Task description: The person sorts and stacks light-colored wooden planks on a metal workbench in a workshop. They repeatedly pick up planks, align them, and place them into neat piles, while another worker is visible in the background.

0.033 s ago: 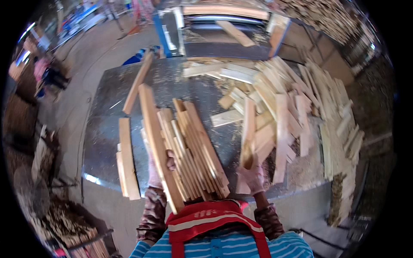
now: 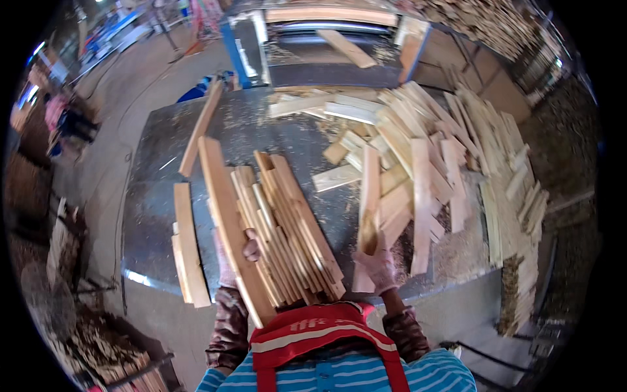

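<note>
The fingertips of our left hand [image 2: 225,264] show on the right side of a long board [image 2: 221,209], so we hold it between them and the palm on its left. That hand is mostly hidden behind the board, its forearm reaching nearly straight forward. Our right hand [image 2: 379,266] grasps the near end of a shorter, brown-marked board [image 2: 370,176], wrist angled a little to the left; how tightly the fingers close, we cannot tell. Both boards point away from us, over the metal table [image 2: 153,228]. Between our hands lies a bundle of narrow strips [image 2: 290,242], just beside the long board. Left of it lie loose boards [image 2: 188,242]; to the right spreads a jumbled heap [image 2: 395,196]. At the far edge stands a machine [image 2: 307,75].
</note>
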The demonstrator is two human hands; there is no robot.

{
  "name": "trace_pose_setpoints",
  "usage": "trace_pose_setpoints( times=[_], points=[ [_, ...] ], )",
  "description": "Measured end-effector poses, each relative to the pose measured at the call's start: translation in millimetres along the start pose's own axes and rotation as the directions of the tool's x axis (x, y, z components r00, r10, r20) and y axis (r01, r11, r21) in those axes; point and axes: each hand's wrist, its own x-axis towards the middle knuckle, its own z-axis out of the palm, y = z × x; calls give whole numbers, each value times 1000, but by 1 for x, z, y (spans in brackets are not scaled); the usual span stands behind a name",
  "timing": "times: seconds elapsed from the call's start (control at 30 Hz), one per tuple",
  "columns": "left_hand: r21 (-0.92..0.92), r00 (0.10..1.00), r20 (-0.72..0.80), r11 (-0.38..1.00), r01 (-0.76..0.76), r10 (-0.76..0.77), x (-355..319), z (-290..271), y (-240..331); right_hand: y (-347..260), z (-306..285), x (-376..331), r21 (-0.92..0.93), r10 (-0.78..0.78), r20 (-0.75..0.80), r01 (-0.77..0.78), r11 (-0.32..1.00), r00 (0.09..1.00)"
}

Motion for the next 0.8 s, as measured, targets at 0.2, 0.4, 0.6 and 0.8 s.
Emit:
trace_pose_setpoints(
  times=[0.2,0.4,0.6,0.8],
  points=[
    [-135,999,39,991,-6,11,2,9,-3,-11,5,-12,-197,49,-87,-66,978,995],
    [-172,996,-89,985,-29,13,20,24,-1,0,45,-9,21,-221,-98,224,974,970],
    [-369,997,59,927,73,-55,37,3,7,-60,87,22,257,-413,63,385,886,909],
    [-126,980,-196,992,10,-35,51,-29,9,-150,113,29,205,-636,176,604,771,752]
  ],
)
